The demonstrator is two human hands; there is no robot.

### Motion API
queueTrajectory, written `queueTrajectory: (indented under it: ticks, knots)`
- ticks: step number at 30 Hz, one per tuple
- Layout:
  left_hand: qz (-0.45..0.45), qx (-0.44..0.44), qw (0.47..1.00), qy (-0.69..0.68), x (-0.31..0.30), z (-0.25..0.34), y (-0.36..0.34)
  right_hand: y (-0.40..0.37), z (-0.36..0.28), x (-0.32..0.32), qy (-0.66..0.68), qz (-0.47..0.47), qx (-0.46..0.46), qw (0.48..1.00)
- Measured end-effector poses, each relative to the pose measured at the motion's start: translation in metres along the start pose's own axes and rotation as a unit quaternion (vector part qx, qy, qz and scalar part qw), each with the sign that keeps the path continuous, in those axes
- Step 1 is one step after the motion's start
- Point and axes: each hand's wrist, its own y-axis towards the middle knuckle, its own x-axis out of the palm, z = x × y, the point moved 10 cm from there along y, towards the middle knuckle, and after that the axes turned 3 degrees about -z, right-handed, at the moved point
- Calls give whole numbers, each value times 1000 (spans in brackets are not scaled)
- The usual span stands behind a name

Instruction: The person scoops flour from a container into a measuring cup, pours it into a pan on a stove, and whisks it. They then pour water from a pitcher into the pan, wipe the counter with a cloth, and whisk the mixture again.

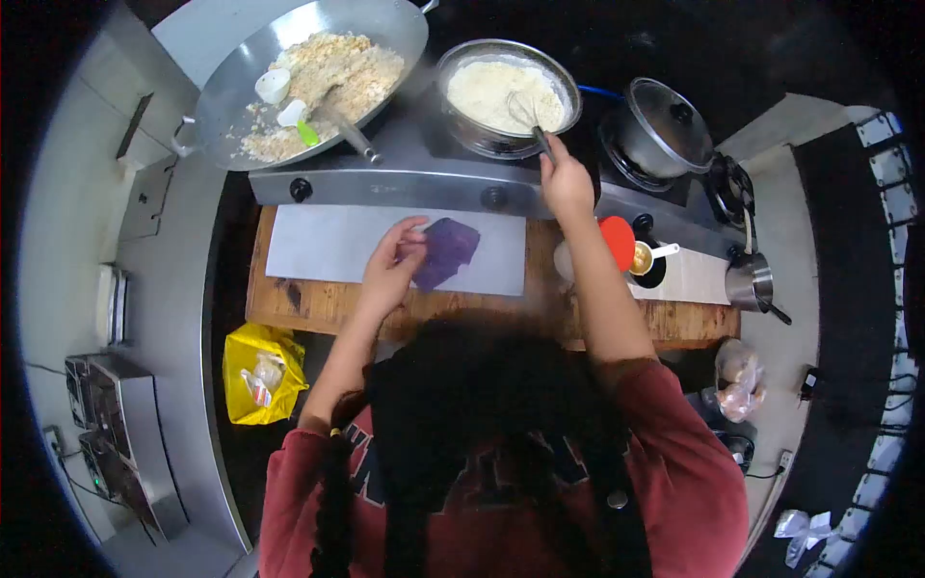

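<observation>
My right hand (pixel 567 183) is closed around the handle of a wire whisk (pixel 537 125). The whisk's loops dip into pale, creamy-white contents (pixel 501 91) inside a round metal pan (pixel 570 77) on the stove. My left hand (pixel 393 260) is over the counter with curled fingers at the left edge of a purple cloth (pixel 449 252), seemingly pinching it. Under the cloth lies a long white sheet (pixel 328 246). Left of the pan, a large wok (pixel 226 106) contains a crumbly pale mixture (pixel 337 72), a white cup (pixel 273 86), a green-and-white utensil (pixel 305 130) and a metal-handled tool (pixel 352 130).
A lidded pot (pixel 665 125) stands right of the pan. Past my right forearm are a red lid (pixel 617 241), a small white-handled cup (pixel 646 256) and a metal saucepan (pixel 750 279). A yellow bag (pixel 241 376) sits below the wooden counter (pixel 308 305) at left.
</observation>
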Motion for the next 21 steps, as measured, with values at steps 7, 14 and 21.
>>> queueTrajectory:
  ticks: [7, 14, 21]
  knots:
    - [-485, 361, 788, -116, 85, 283, -189, -1, -10, -3, 24, 7, 15, 1000]
    - [-246, 448, 815, -272, 76, 312, -227, -5, -5, 12, 58, 9, 65, 996]
    - [-568, 391, 675, -262, 77, 296, -245, -7, -2, -2, 137, 39, 56, 988]
